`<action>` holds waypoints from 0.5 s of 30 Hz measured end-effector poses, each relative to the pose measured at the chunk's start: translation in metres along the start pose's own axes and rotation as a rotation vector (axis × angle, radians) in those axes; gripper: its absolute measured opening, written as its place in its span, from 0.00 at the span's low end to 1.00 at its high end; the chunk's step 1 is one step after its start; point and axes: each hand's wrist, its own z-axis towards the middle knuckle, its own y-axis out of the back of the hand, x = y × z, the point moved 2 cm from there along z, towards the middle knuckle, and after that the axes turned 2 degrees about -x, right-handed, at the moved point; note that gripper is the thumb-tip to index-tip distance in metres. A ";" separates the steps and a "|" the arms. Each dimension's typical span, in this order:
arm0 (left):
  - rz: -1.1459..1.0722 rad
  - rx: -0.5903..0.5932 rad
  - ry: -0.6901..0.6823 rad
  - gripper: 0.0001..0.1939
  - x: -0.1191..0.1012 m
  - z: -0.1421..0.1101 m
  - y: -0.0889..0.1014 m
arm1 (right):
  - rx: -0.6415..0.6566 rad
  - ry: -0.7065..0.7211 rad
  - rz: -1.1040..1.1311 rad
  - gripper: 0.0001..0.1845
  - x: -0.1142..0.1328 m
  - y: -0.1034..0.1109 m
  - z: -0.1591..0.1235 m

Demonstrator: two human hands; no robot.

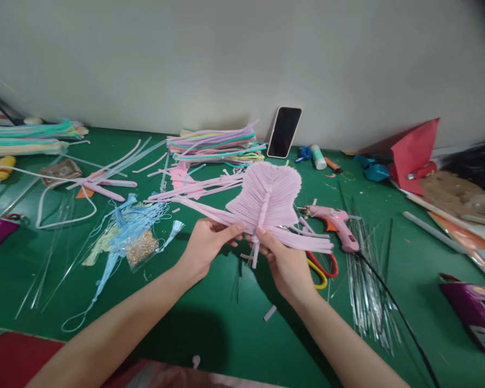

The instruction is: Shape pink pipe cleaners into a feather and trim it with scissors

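A pale pink leaf-shaped piece made of pipe cleaners (281, 191), with a braided-looking rib down its middle, is held up over the green table. My left hand (204, 248) pinches its lower left edge, where long loose pipe-cleaner ends stretch out to the left. On the other side, my right hand (285, 261) grips the base beside the central stem, its thumb on top. Loose ends also fan out to the right, above that hand. Red and yellow scissors (321, 269) lie partly hidden behind my right hand. A pink glue gun (339, 225) rests just right of the piece.
Pipe-cleaner bundles (214, 144) lie at the back, near a phone (284, 132) leaning on the wall. Blue tassels (131, 226) and a bag of gold beads (141, 249) are left. Thin clear strips (367, 285) and the glue gun's black cord (400, 312) lie right. Purple power strip (471, 307) stands far right.
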 end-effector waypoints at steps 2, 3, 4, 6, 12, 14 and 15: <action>0.001 -0.010 0.000 0.12 0.000 0.001 0.000 | 0.008 0.002 -0.006 0.11 0.000 -0.001 -0.001; -0.006 -0.013 0.004 0.12 0.000 0.001 0.000 | 0.015 0.005 -0.011 0.11 -0.001 -0.001 -0.001; -0.017 -0.016 0.010 0.12 0.000 0.001 0.000 | 0.022 0.008 -0.017 0.10 -0.001 -0.001 -0.001; -0.040 -0.024 0.019 0.12 0.000 0.001 0.000 | 0.030 0.016 -0.025 0.09 -0.001 -0.001 -0.001; -0.074 -0.040 0.032 0.12 0.000 0.000 0.001 | 0.051 0.038 -0.042 0.08 0.000 -0.003 -0.003; -0.085 -0.040 0.046 0.12 -0.001 -0.001 0.000 | 0.058 0.043 -0.051 0.09 0.000 -0.004 -0.004; -0.090 -0.042 0.052 0.13 -0.002 -0.001 0.000 | 0.061 0.041 -0.055 0.09 0.000 -0.004 -0.004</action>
